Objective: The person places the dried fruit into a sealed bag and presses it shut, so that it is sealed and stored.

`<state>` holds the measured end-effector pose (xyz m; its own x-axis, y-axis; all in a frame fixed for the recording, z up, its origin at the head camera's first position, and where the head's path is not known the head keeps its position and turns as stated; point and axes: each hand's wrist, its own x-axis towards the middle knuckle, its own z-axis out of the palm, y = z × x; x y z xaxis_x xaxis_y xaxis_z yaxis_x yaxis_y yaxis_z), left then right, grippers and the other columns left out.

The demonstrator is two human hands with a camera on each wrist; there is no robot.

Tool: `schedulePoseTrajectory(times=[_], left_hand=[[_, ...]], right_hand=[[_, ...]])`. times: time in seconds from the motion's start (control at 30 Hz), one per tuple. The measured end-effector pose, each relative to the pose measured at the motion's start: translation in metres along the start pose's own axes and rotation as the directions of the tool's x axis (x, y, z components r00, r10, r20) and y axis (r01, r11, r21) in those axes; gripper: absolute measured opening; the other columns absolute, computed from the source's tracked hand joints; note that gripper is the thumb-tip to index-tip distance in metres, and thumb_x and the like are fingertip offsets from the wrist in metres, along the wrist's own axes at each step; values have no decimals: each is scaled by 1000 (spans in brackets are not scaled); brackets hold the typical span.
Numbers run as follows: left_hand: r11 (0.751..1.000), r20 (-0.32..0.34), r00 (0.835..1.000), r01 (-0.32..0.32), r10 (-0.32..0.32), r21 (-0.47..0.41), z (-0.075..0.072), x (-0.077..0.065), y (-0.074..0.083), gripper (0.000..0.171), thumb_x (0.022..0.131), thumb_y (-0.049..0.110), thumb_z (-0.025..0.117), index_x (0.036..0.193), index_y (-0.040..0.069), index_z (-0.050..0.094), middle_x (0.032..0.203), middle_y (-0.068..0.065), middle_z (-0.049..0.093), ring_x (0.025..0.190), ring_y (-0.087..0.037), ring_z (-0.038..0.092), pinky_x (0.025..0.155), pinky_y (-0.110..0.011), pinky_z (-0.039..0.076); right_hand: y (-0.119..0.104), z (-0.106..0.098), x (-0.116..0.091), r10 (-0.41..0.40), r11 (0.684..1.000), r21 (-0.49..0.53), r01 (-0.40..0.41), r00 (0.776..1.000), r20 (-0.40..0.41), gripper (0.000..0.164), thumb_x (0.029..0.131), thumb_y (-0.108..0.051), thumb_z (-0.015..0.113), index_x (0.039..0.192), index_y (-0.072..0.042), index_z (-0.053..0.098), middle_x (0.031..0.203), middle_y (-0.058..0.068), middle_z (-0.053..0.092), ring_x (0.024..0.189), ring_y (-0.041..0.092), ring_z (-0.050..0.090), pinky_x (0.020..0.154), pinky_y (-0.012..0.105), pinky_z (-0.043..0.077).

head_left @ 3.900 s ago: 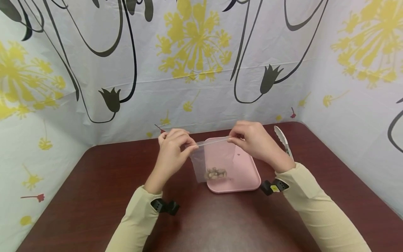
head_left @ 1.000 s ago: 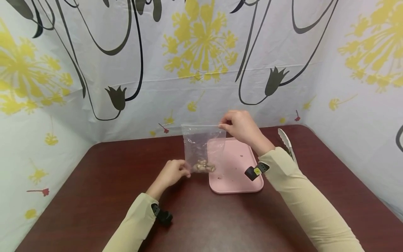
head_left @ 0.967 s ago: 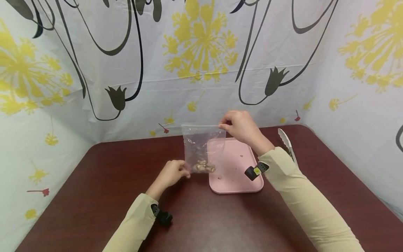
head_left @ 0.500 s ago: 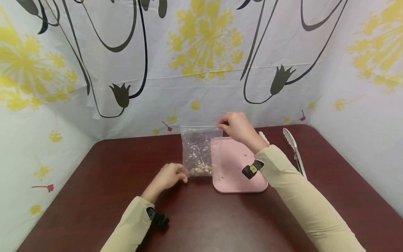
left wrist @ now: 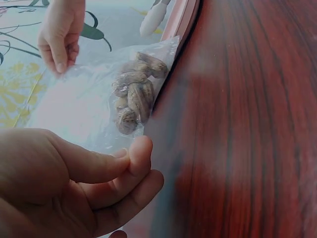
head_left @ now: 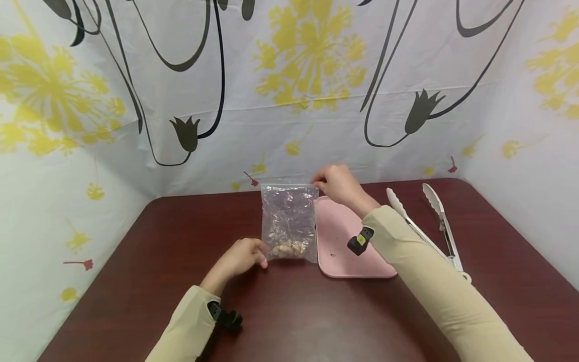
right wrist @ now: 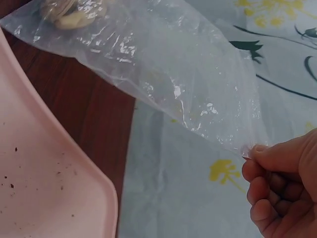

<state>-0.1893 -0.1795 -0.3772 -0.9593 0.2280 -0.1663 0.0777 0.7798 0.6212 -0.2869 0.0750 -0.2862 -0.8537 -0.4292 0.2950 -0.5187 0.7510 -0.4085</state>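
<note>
A clear zip bag [head_left: 289,211] hangs upright near the back of the table, its top edge level. Brown, wrinkled pieces like unshelled peanuts [left wrist: 134,91] lie in a heap along its bottom. My right hand [head_left: 340,185] pinches the bag's top right corner between thumb and forefinger, clearly seen in the right wrist view. Down at the lower left corner, my left hand [head_left: 239,255] pinches the bag's edge with thumb and forefinger. The pink tray [head_left: 336,241] lies on the table just right of the bag, with small dark crumbs on it.
White-tipped metal tongs [head_left: 445,234] lie spread on the table right of the tray, partly behind my right sleeve. The dark red wooden table [head_left: 289,311] meets a patterned cloth backdrop [head_left: 253,75] at its back edge.
My left hand has gone from the bag's top left corner to its lower left corner. The bag has shifted left relative to the tray and faces me more squarely. More of the tongs shows.
</note>
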Motion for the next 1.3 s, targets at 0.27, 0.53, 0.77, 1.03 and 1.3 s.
schedulePoseTrajectory(times=[0.27,0.53,0.77,1.03,1.3], left_hand=[[999,31,999,25,-24,-29,-3,-1,-3,26,86,-1,62,112,1,66,64,2,65,70,-9,57,78,-29,44],[999,94,995,25,-23,-23,-10,2,-1,26,84,-6,58,110,-3,65,64,0,64,67,-12,57,73,-26,43],[995,137,987,86,-79,-42,-9,3,-3,29,85,-7,57,112,-4,64,65,-2,64,66,-13,58,76,-30,44],[993,122,986,116,-111,-36,-5,4,-4,45,75,0,71,118,-5,60,71,-4,65,71,-15,57,77,-32,45],[988,115,987,127,-116,-92,-7,8,-4,61,75,-1,70,132,-3,48,63,-3,64,62,-15,57,73,-30,42]], right_hand=[[15,23,11,38,999,10,-38,998,42,15,91,-8,62,96,-4,75,89,11,73,79,23,66,73,37,51],[27,41,24,100,995,3,-101,989,106,16,92,-11,61,95,-4,75,90,10,73,86,25,66,79,38,50],[34,52,28,122,992,-6,-123,980,156,16,92,-14,62,96,-5,75,91,9,73,84,23,65,75,36,50],[41,68,33,118,993,-51,-110,966,231,15,91,-12,63,95,-5,75,94,9,74,87,24,67,77,35,51],[46,79,37,81,995,-72,-63,960,267,16,91,-10,62,98,-1,74,98,13,73,91,26,67,81,36,52]])
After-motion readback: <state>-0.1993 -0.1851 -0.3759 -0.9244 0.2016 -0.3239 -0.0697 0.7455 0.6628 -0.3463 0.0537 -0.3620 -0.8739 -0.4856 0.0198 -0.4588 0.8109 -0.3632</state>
